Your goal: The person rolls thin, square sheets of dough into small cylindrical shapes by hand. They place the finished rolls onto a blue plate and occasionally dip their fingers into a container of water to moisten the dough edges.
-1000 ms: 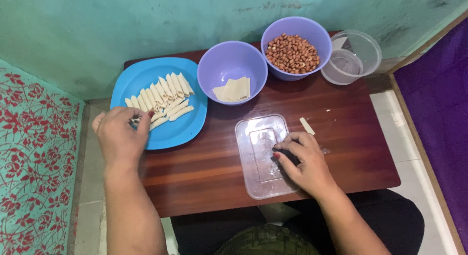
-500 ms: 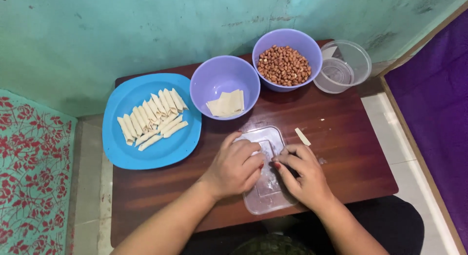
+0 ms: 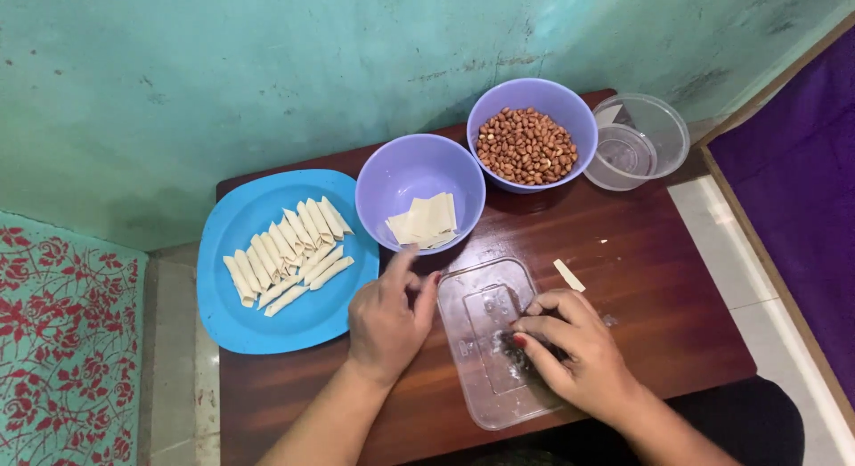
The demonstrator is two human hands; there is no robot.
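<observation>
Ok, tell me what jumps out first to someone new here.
The blue plate at the table's left, lined with pale rolls. Behind, two purple bowls: one with flat wrappers, one full of peanuts. In front, both hands, left and right, rest at a clear lid.

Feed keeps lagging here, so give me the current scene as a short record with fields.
left hand: on the table, at the clear lid's left edge
right hand: fingertips pressing something small and dark on the clear lid
blue plate: rows of pale rolled wrappers
near bowl: flat wrapper squares
far bowl: peanuts
clear tub: empty
</observation>
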